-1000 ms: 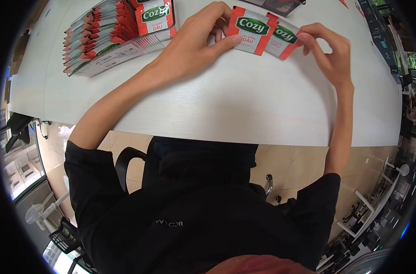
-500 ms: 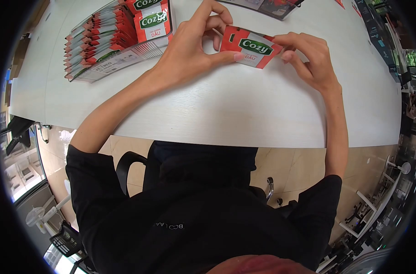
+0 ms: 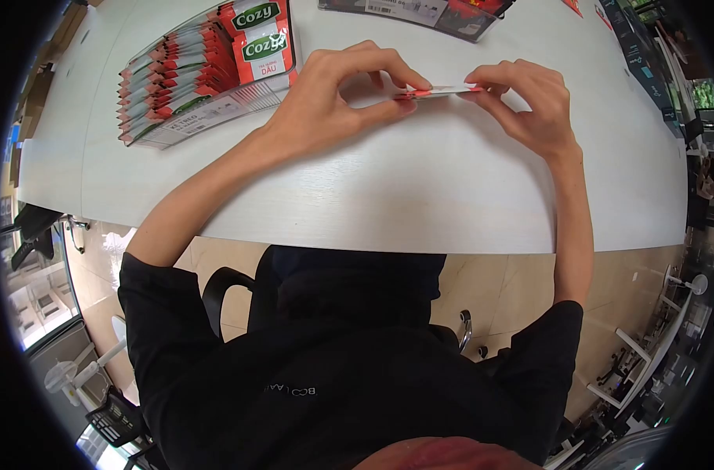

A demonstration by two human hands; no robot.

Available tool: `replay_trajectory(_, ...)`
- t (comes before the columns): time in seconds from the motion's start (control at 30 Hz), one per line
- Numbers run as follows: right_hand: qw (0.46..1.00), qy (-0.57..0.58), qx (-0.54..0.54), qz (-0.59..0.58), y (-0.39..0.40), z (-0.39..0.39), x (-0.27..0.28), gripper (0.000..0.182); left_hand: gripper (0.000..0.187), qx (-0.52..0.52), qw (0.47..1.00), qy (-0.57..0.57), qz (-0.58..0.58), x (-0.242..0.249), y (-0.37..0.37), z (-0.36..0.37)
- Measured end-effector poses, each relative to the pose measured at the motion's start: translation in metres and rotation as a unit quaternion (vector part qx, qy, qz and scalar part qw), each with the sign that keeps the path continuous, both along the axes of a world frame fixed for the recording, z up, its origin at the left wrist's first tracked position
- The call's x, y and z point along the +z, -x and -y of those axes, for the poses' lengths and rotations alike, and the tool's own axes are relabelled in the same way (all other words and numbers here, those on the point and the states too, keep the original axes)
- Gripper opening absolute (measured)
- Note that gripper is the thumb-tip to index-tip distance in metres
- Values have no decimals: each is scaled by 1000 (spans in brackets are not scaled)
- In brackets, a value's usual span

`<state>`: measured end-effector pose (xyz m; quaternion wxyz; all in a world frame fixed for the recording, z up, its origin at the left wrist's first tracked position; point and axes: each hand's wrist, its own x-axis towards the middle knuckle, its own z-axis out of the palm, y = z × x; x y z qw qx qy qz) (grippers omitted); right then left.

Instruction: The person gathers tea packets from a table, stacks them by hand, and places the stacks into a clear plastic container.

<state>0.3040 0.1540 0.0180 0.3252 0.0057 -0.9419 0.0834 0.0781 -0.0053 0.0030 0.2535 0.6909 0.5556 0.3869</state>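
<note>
Between my two hands a red and white tea sachet (image 3: 439, 92) is held edge-on above the white table, so its printed face is hidden. My left hand (image 3: 349, 86) pinches the sachet's left end between thumb and fingers. At the other end, my right hand (image 3: 525, 102) grips the corner with thumb and forefinger. Left of my left hand stands a clear plastic tray (image 3: 216, 110) with a white label. It holds a row of upright tea sachets (image 3: 188, 66), and red "Cozy" sachets (image 3: 261, 47) lie face up at its right side.
A second clear tray (image 3: 420, 17) with dark and red contents sits at the table's far edge. A dark box (image 3: 639, 59) lies along the right side. The table's near edge (image 3: 373, 251) runs in front of my body, with a chair armrest (image 3: 220, 294) below.
The sachet has tipped from showing its "Cozy" face to lying edge-on. My left hand has come down slightly, its fingers now closed on the sachet's left end.
</note>
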Motion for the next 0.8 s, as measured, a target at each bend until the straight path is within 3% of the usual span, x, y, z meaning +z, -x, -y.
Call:
replay_trajectory(0.33,999,-18,-31,1,-2,-3,4,18,26,42,984,-117,126,-17,-2,-9)
replay_trajectory(0.63,998,-6,-28,49,-3,0,7,18,24,46,990,-97,90,-13,-1,-5)
replay_trajectory(0.7,998,-11,-17,63,-3,-2,3,16,25,31,998,13,51,-7,-1,-2)
replay_trajectory(0.8,998,11,-16,64,-1,-2,-3,13,27,11,1000,25,2,-7,-1,-2)
